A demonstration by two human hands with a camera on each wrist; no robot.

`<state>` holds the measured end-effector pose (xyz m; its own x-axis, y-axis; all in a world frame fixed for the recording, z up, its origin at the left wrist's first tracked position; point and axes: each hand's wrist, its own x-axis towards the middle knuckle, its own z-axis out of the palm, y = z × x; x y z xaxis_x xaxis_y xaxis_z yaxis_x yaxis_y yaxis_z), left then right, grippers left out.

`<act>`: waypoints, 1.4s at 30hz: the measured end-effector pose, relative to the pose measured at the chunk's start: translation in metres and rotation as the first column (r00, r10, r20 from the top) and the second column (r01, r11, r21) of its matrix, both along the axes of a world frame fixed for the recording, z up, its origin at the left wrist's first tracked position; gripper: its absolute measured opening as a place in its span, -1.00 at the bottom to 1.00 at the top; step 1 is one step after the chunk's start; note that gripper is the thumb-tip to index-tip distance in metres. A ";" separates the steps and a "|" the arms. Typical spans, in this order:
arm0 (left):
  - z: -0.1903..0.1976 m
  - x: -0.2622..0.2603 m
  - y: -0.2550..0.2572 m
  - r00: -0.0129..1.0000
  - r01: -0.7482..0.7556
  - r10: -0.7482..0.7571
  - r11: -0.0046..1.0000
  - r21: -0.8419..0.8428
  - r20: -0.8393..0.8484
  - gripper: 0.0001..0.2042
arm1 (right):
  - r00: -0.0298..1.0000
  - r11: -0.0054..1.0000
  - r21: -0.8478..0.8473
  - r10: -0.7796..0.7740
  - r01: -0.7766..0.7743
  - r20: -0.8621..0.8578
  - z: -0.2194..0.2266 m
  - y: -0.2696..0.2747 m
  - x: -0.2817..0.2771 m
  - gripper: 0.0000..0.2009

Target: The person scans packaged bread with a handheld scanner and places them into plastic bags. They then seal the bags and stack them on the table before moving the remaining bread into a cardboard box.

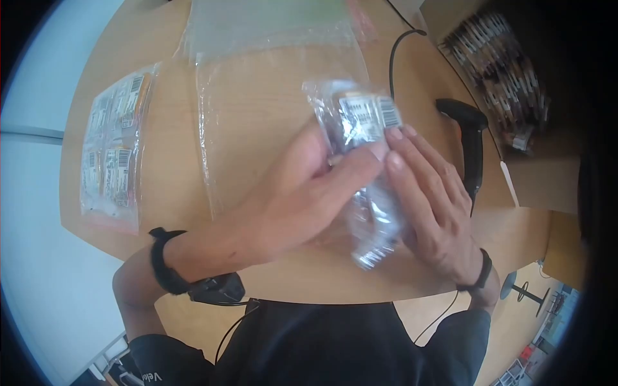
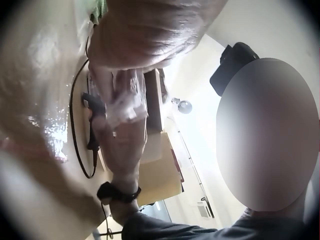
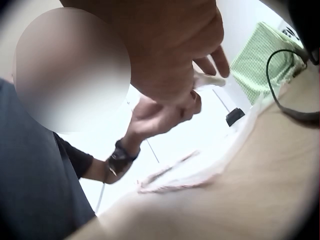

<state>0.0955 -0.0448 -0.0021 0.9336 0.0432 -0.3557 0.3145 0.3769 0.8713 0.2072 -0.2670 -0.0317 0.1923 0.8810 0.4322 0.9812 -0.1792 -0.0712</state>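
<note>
A clear plastic packet (image 1: 362, 122) with a white barcode label is between the two hands, over the table in the head view. My left hand (image 1: 302, 186) grips it from the left, thumb across its front and the other fingers mostly hidden behind. Along its right edge lie the nearly straight fingers of my right hand (image 1: 431, 196), fingertips touching beside the label; that thumb is hidden. The packet's lower end is crinkled and shiny. In the left wrist view the packet (image 2: 125, 100) is blurred in front of the right palm.
On the table (image 1: 257, 128), a clear bag (image 1: 116, 145) of labelled packets lies at left. Large clear plastic bags (image 1: 270, 32) spread across the back and middle. A black handheld scanner (image 1: 472, 138) with a cable stands at right, near a box (image 1: 499, 77) of many packets.
</note>
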 end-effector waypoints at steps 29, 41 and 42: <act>-0.015 -0.070 0.035 0.816 -0.396 -0.453 0.015 0.918 0.359 -0.82 | 0.962 0.907 -0.324 0.270 -0.268 -0.041 -0.025 0.032 -0.068 -0.43; -0.076 -0.119 -0.020 0.728 0.031 -0.685 -0.010 0.999 -0.030 -0.23 | 0.985 0.908 -0.385 0.135 -0.166 -0.107 -0.041 0.080 -0.055 -0.32; -0.077 -0.122 -0.021 0.706 0.091 -0.707 0.035 0.995 -0.040 -0.20 | 0.985 0.911 -0.378 0.138 -0.167 -0.103 -0.042 0.090 -0.054 -0.32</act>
<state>-0.0264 -0.0662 -0.0792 0.9131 -0.4068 -0.0261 -0.3549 -0.8248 0.4402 0.1530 -0.1768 -0.0737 0.0604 0.9972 0.0448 0.9935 -0.0558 -0.0989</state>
